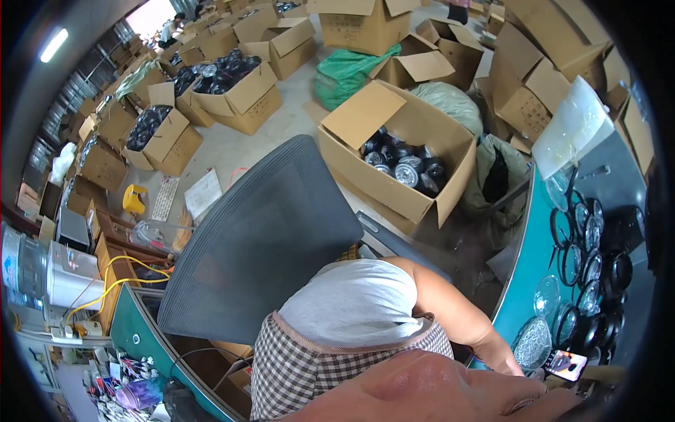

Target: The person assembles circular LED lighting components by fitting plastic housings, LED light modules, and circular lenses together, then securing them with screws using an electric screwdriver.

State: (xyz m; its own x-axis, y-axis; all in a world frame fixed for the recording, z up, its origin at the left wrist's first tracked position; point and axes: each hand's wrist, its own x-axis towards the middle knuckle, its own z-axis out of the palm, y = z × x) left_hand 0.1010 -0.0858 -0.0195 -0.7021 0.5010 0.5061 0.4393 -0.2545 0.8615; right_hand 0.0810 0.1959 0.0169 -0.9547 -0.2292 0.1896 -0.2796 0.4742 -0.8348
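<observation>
From my remote view, I cannot tell whether the hand's [503,356] fingers are spread or gripping. Just beside it, at the desk [518,295], a clear disc [531,344] faces my camera, its foreshortened long axis slanting up-right; beyond, a lit phone [567,365].

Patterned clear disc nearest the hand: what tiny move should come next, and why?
Perhaps the hand could ease toward the patterned clear disc, since it lies close by on the green table; the fingers are hidden, so gently.
</observation>
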